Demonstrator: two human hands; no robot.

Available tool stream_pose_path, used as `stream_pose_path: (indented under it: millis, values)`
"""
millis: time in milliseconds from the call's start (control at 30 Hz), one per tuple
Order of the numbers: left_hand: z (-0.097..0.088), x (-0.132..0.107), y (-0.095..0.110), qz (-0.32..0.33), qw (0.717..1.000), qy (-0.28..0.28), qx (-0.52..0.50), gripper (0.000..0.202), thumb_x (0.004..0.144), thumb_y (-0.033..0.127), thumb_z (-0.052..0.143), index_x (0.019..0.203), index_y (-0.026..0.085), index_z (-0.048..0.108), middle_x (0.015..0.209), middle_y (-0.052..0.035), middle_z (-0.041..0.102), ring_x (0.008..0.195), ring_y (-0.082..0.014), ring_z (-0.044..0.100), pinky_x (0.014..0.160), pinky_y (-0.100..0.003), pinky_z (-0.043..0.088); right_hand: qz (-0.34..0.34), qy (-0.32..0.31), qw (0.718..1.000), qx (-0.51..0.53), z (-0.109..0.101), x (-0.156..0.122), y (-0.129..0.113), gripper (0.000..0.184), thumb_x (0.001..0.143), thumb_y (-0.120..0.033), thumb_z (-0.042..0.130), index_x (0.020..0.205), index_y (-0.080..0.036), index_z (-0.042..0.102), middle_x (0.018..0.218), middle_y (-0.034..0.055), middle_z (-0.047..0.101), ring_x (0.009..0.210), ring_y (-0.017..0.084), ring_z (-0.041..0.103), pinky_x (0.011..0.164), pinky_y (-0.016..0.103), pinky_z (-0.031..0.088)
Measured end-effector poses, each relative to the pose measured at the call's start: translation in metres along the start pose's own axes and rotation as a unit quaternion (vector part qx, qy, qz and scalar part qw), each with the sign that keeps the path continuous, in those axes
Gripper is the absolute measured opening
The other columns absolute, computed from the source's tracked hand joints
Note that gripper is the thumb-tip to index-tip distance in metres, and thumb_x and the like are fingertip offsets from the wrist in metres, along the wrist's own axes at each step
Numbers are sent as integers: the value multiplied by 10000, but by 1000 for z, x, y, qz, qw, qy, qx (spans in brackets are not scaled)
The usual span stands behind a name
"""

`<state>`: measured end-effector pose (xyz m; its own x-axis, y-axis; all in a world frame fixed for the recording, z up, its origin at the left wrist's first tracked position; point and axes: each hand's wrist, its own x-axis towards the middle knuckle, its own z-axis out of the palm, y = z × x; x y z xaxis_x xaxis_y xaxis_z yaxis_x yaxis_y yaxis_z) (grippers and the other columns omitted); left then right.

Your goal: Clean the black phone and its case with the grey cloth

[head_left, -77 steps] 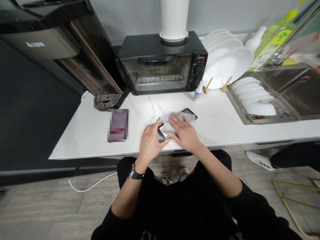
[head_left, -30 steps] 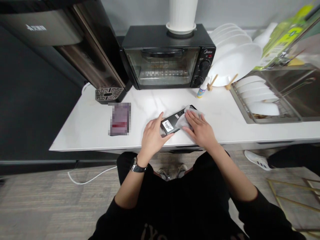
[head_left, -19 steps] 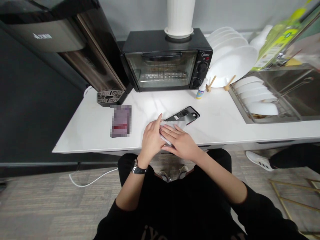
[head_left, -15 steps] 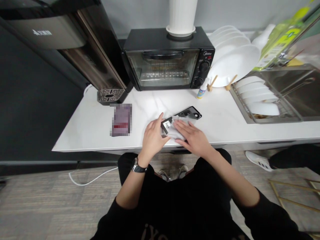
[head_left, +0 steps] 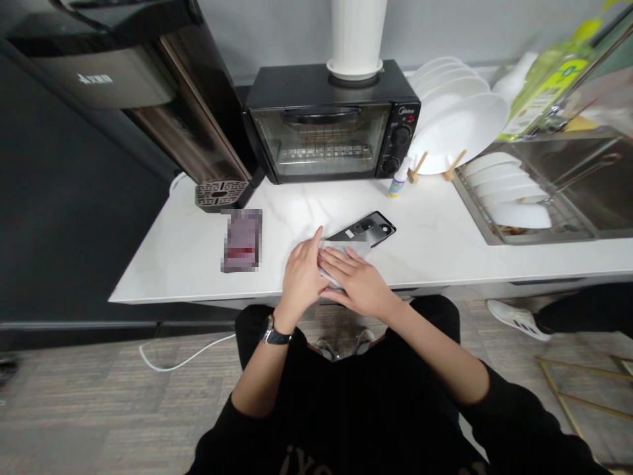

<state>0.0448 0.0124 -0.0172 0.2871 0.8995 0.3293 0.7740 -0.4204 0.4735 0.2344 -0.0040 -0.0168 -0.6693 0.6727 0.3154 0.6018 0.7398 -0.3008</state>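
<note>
A dark phone [head_left: 364, 229] lies face down on the white counter [head_left: 435, 244], its camera end pointing to the back right. My left hand [head_left: 304, 274] grips the phone's near end, fingers curled round its edge. My right hand [head_left: 359, 284] lies flat, fingers together, pressing a white cloth [head_left: 341, 254] onto the near half of the phone. The phone's far half with the camera shows bare.
A blurred purple object [head_left: 241, 241] lies left of my hands. Behind stand a black toaster oven [head_left: 329, 125], a small bottle [head_left: 397, 178], white plates on a rack [head_left: 452, 125], a sink with dishes [head_left: 514, 198] and a dark water dispenser [head_left: 148, 99].
My right hand slid the cloth along the phone: at the far end 1.0 s ago, then near, then mid, now back at the near end. My left hand kept its hold.
</note>
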Motion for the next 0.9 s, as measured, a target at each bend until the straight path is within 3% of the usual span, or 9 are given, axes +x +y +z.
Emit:
stream_pose_path:
  millis: [100, 200, 333, 400, 500, 633, 700, 767, 900]
  values:
    - [-1, 1, 3, 1, 1000, 0, -6, 928, 902, 275, 776, 1682, 188, 280, 1424, -150, 663, 1290, -330, 616, 1133, -501, 503, 45, 15, 999, -4, -11, -23, 16, 724, 1088, -599, 423, 1687, -203, 330, 1711, 96, 413, 1612, 258, 371, 1322, 554, 343]
    - [-2, 4, 6, 1, 1000, 0, -17, 990, 885, 408, 834, 1683, 233, 275, 1444, -129, 661, 1298, -330, 614, 1134, -508, 503, 139, 62, 988, -42, -22, -35, 47, 710, 1094, -588, 409, 1673, -178, 369, 1692, 126, 438, 1589, 299, 412, 1293, 583, 376]
    - [-2, 5, 7, -7, 1000, -3, -16, 992, 881, 457, 840, 1680, 246, 291, 1454, -137, 656, 1318, -335, 611, 1139, -520, 498, 224, 102, 966, -75, -21, -19, 67, 765, 1082, -639, 382, 1640, -117, 426, 1657, 180, 480, 1584, 360, 410, 1288, 647, 336]
    - [-1, 5, 6, -2, 1000, -3, -13, 968, 896, 461, 822, 1680, 237, 299, 1440, -138, 662, 1315, -335, 611, 1142, -519, 496, 214, 98, 970, -69, -13, -3, 58, 788, 1073, -660, 385, 1610, -89, 467, 1652, 199, 483, 1585, 369, 408, 1302, 648, 308]
    - [-1, 2, 3, 15, 1000, -8, -14, 904, 943, 383, 755, 1691, 214, 276, 1458, -154, 641, 1307, -331, 610, 1144, -516, 494, 127, 57, 990, -30, -3, 12, 27, 777, 1072, -655, 402, 1598, -90, 485, 1653, 186, 486, 1587, 330, 413, 1332, 594, 287]
    - [-2, 0, 1, 12, 1000, -15, -1, 844, 939, 146, 603, 1702, 231, 253, 1436, -144, 643, 1289, -317, 619, 1120, -508, 511, 28, 9, 999, 24, -4, -1, -1, 723, 1080, -617, 432, 1656, -181, 404, 1670, 121, 476, 1596, 266, 402, 1332, 548, 324]
    - [-3, 1, 3, 14, 1000, -14, 2, 844, 930, 125, 605, 1697, 241, 271, 1450, -135, 638, 1306, -314, 609, 1137, -498, 500, 41, 12, 999, 24, -11, -17, 5, 693, 1090, -582, 441, 1680, -229, 354, 1685, 94, 453, 1596, 259, 400, 1320, 562, 343]
    - [-4, 2, 5, 23, 1000, -13, -2, 843, 945, 226, 687, 1689, 241, 291, 1467, -137, 629, 1315, -321, 602, 1149, -493, 490, 96, 39, 995, -2, -18, -32, 22, 678, 1096, -559, 440, 1685, -237, 343, 1687, 95, 448, 1588, 278, 410, 1305, 585, 359]
    - [-4, 4, 8, 21, 1000, -13, -8, 900, 941, 458, 765, 1685, 258, 301, 1437, -131, 649, 1289, -327, 611, 1135, -493, 492, 217, 99, 970, -56, -24, -34, 57, 726, 1091, -600, 403, 1655, -144, 405, 1663, 161, 469, 1571, 353, 431, 1283, 648, 358]
